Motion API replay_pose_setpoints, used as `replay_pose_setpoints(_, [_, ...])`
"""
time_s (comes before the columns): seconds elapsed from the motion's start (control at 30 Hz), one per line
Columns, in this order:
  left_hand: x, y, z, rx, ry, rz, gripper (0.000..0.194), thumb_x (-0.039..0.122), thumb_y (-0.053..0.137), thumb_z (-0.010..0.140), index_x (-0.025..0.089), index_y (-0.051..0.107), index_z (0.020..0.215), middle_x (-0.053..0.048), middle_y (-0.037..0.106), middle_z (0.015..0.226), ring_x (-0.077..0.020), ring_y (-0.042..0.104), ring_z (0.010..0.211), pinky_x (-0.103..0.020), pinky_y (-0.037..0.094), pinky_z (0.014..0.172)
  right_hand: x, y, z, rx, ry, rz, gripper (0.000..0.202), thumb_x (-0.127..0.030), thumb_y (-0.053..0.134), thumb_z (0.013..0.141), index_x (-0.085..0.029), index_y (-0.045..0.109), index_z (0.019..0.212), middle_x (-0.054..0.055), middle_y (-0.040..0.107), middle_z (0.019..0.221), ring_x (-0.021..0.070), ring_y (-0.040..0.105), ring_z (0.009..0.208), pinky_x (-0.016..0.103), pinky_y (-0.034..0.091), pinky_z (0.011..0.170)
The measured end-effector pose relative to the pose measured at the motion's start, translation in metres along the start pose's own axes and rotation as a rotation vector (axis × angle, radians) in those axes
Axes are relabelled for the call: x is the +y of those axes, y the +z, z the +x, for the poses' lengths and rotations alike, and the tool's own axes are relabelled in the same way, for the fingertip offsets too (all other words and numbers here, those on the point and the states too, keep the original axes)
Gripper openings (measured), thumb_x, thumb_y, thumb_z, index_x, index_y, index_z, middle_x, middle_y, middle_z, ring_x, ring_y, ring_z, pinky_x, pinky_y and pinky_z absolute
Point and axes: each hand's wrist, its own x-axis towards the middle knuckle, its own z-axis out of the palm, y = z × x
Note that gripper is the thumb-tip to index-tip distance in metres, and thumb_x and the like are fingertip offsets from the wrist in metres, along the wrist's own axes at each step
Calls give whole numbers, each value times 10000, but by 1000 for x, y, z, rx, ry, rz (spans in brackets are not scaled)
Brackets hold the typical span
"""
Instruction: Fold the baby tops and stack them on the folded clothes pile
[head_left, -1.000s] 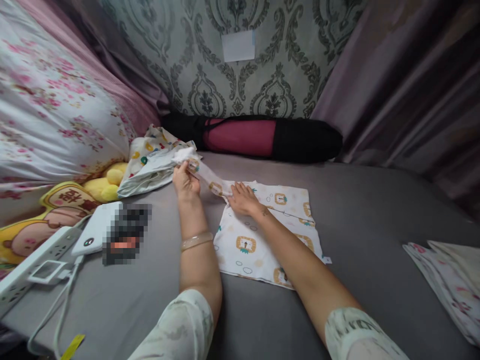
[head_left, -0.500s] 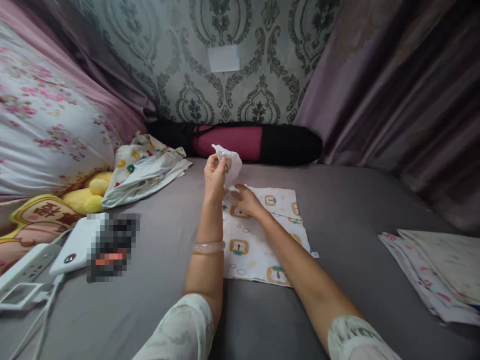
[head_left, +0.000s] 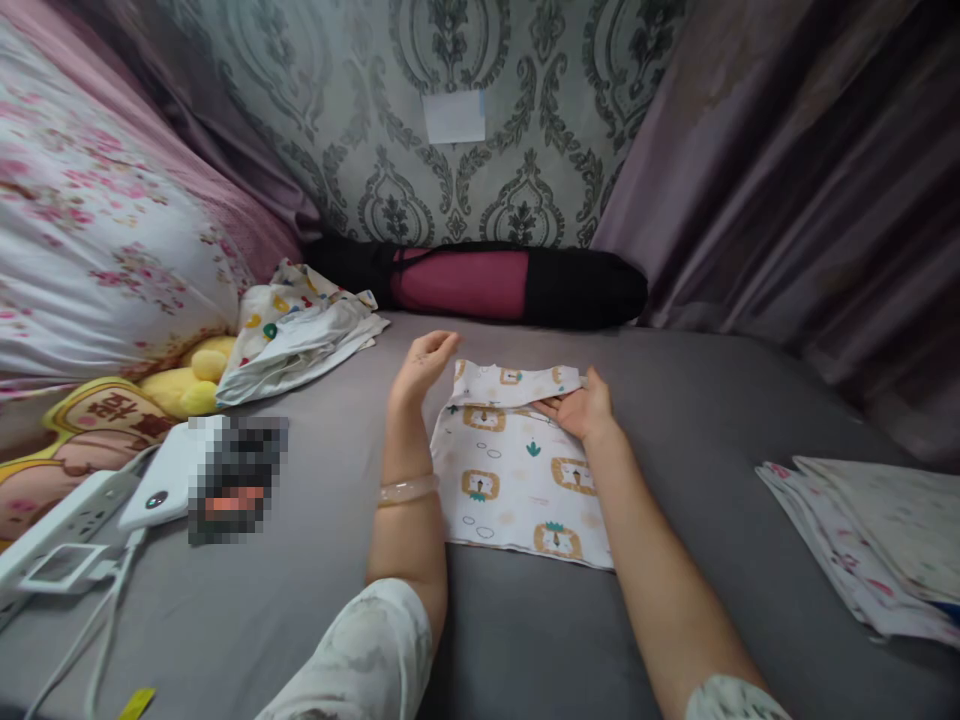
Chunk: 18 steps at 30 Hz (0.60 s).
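Observation:
A white cloth (head_left: 510,500) printed with orange lion faces lies on the grey sheet, its far edge folded over into a band. My left hand (head_left: 426,365) is raised just left of the band's left end, fingers bent together, apart from the cloth; what they hold, if anything, is too small to tell. At the band's right end is my right hand (head_left: 583,403), palm up, with the thumb on the upper side and the fingers under the band's near edge.
Folded cloths (head_left: 862,540) lie at the right. At the left are a crumpled cloth (head_left: 300,345), a yellow plush (head_left: 180,390), a white device (head_left: 169,480) and a power strip (head_left: 82,510). A black and red bag (head_left: 465,283) lies along the wall.
My left hand has let go of the lifted cloth corner and moved slightly lower. My right hand has moved right to the band's end. The far part now lies folded over.

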Motion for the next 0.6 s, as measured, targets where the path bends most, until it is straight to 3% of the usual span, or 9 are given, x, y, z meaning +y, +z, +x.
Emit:
replay_pose_setpoints(0.07, [-15,-15,0,1,-103,146,237,360,557,801,156,673,830,-45,669,752,-158,616,744,-251,474,683,1,0,2,26,10,-18,420,-526,384,922,-185,587,1060,107,693,958,257,664,932,485,536,840])
replay_pose_setpoints(0.13, [-25,-19,-1,-93,-219,274,143,299,606,742,166,657,725,-5,604,603,-135,568,614,-229,438,589,2,3,3,77,5,-52,257,-402,459,923,-191,582,1001,79,690,886,219,670,870,435,556,820])
replay_pose_setpoints(0.27, [-29,-6,-1,-294,-367,383,94,252,711,625,199,643,664,32,552,499,-120,519,510,-211,396,502,4,11,1,192,-55,-164,71,-189,533,886,-187,563,950,39,671,809,156,658,764,357,578,778])
replay_pose_setpoints(0.4, [-27,7,0,-277,-476,444,191,218,775,542,202,594,602,35,538,472,-131,526,480,-228,437,496,-1,11,-4,196,-103,-240,136,-68,516,847,-163,575,925,45,681,823,139,661,737,320,590,750])
replay_pose_setpoints(0.6, [-36,9,2,-181,-558,430,190,121,739,520,194,565,541,18,535,439,-155,578,480,-255,498,512,-8,-1,-9,269,-116,-552,100,-78,605,794,-150,593,862,40,688,776,131,654,601,293,595,598])
